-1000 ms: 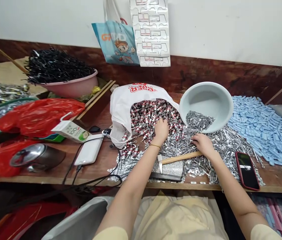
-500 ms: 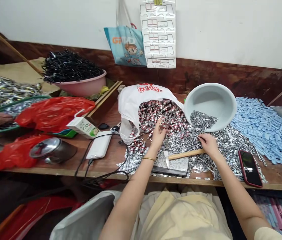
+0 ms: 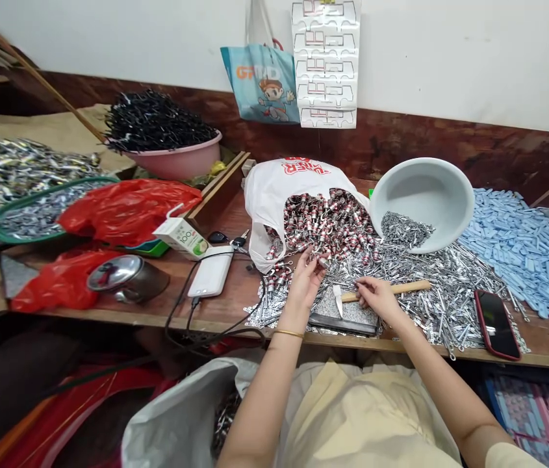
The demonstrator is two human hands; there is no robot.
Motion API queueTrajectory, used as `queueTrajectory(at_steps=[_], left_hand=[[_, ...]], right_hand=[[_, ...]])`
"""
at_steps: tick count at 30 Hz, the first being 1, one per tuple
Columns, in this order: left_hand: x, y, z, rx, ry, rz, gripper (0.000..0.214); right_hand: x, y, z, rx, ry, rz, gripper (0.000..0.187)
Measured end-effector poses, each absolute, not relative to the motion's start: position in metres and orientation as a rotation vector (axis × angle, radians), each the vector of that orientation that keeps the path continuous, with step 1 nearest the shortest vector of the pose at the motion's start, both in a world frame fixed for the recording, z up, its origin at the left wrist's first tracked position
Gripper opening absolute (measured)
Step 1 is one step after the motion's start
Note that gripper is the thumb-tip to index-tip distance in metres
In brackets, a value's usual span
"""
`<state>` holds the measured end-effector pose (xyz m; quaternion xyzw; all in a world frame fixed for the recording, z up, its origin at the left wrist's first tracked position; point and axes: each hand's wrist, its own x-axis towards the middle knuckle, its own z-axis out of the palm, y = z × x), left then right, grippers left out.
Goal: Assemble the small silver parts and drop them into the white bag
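My left hand (image 3: 306,283) is closed on a small metal fitting (image 3: 323,261), just in front of the heap of red-and-silver metal fittings (image 3: 325,221) spilling from a white plastic bag (image 3: 264,195). My right hand (image 3: 375,296) pinches something too small to make out, beside the left hand and above the hammer. The hammer (image 3: 410,286) lies with its head on a speckled flat block (image 3: 345,309), and the right hand covers part of its wooden handle. Around both hands spreads a pile of small silver metal strips (image 3: 449,292).
A tilted grey basin (image 3: 454,195) with metal pieces rests behind the pile. Light blue plastic pieces (image 3: 508,247) and a phone (image 3: 497,324) lie right. Leftward are a power bank (image 3: 210,271) with cables, a drink carton (image 3: 181,237), a metal mug (image 3: 128,279) and red bags (image 3: 128,211).
My right hand has moved left from the basin's edge, over the hammer handle towards my left hand. My left hand has drawn back slightly from the fittings. Another person's hand at far left is gone from view.
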<state>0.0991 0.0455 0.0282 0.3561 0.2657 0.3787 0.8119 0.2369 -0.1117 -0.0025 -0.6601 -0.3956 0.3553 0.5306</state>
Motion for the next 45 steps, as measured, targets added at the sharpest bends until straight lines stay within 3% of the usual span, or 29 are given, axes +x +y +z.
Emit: queueTrajectory(at_steps=[6, 11, 14, 20, 26, 45], left_hand=[[0.068, 0.025, 0.019, 0.800, 0.577, 0.870, 0.031], [0.054, 0.006, 0.007, 1.230, 0.761, 0.978, 0.032], [0.052, -0.009, 0.010, 1.636, 0.765, 1.119, 0.018], [0.060, -0.040, 0.023, 2.013, 0.491, 1.173, 0.018], [0.061, -0.047, 0.021, 2.080, 0.429, 1.215, 0.017], [0.054, -0.053, 0.039, 1.951, 0.420, 1.194, 0.017]], right_hand=[[0.268, -0.105, 0.012, -1.635, -0.793, 0.648, 0.043], [0.287, -0.119, 0.026, -1.899, -1.048, 0.184, 0.028], [0.284, -0.128, 0.033, -1.867, -1.088, 0.158, 0.023], [0.239, -0.139, 0.050, -1.598, -1.397, 0.169, 0.017], [0.212, -0.145, 0.051, -1.614, -1.658, -0.034, 0.022], [0.197, -0.162, 0.069, -1.548, -1.557, -0.260, 0.020]])
